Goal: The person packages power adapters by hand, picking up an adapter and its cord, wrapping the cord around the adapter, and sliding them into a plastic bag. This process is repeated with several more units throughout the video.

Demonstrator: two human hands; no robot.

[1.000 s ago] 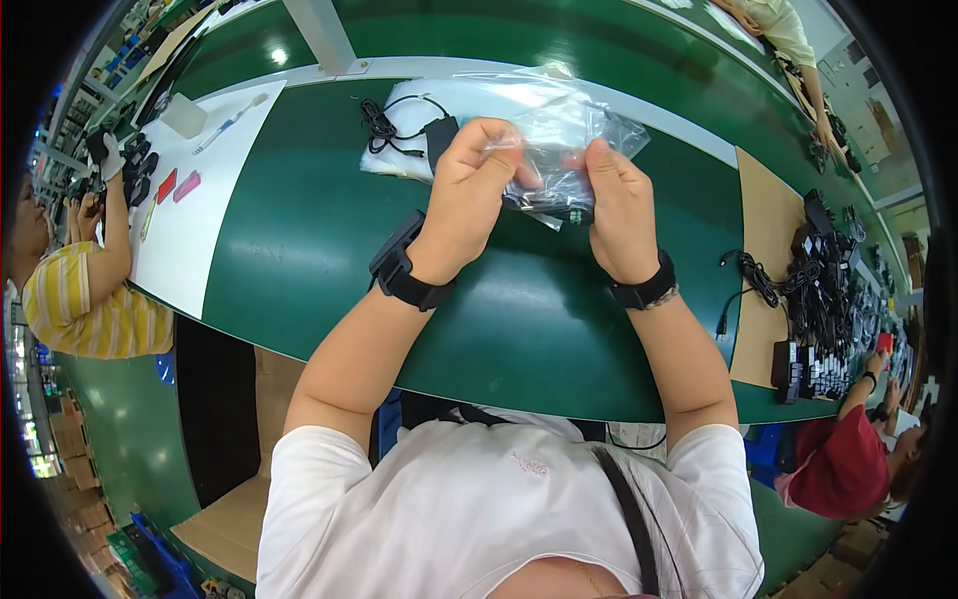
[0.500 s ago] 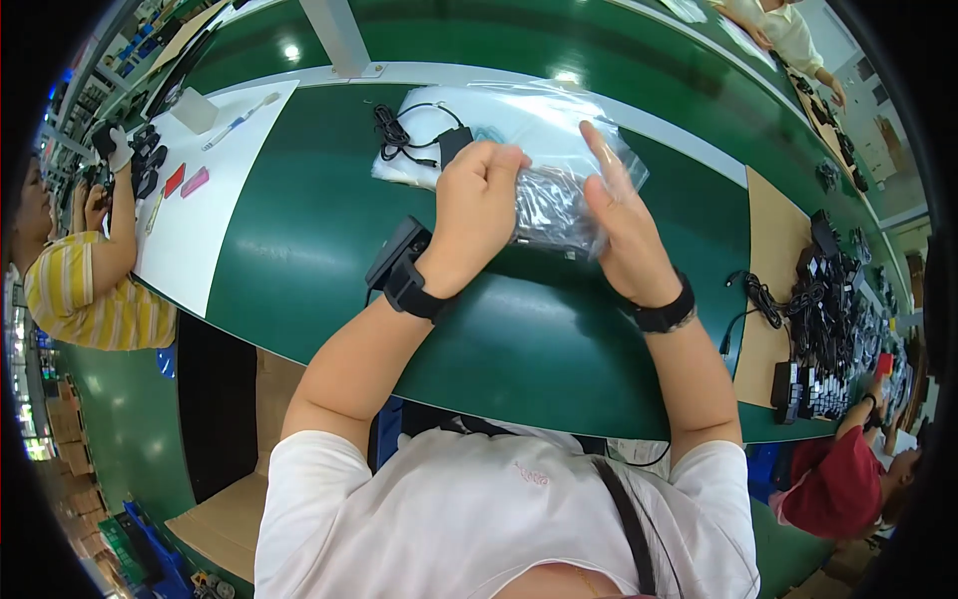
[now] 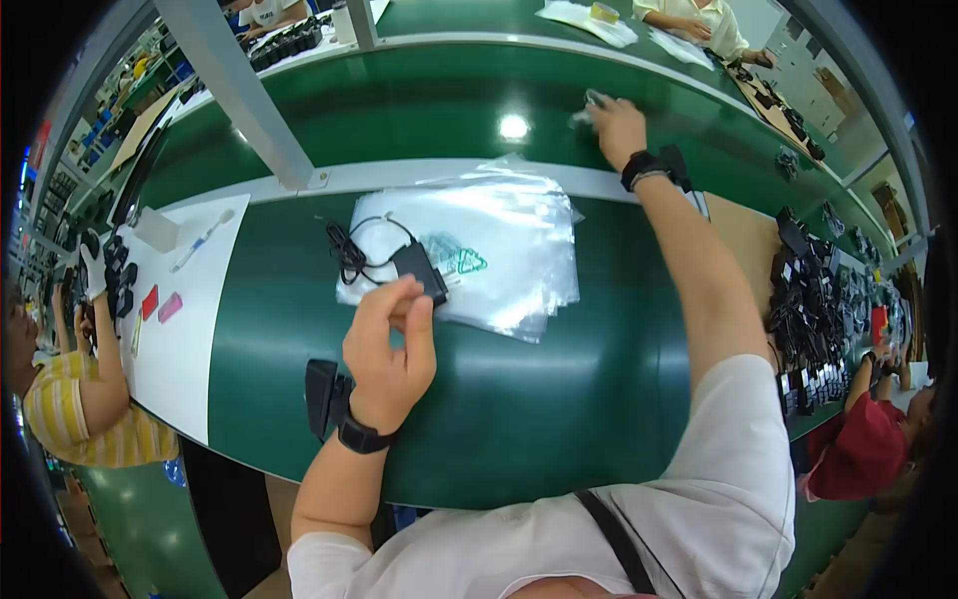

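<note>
- Head view, far left: a white sheet (image 3: 180,364) bears a red piece (image 3: 150,302) and a pink piece (image 3: 171,306); a co-worker (image 3: 75,409) in yellow stripes is beside it.
- A grey post (image 3: 239,95) stands at the pale rail (image 3: 399,178) behind my table (image 3: 539,409).
- My left hand (image 3: 387,354) is half-curled, thumb and fingertips at the near end of a black adapter (image 3: 419,266); I cannot tell whether they grip it. The forearm (image 3: 344,489) slants upward.
- The adapter lies on the left part of a stack of clear bags (image 3: 524,240).
- My right hand (image 3: 621,132) reaches past the rail, arm (image 3: 704,270) stretched out, fingers bent at a blurred clear bundle (image 3: 589,108); grasped or released, I cannot tell.
- Rightmost, corded black adapters (image 3: 798,319) are heaped by cardboard (image 3: 736,235).
</note>
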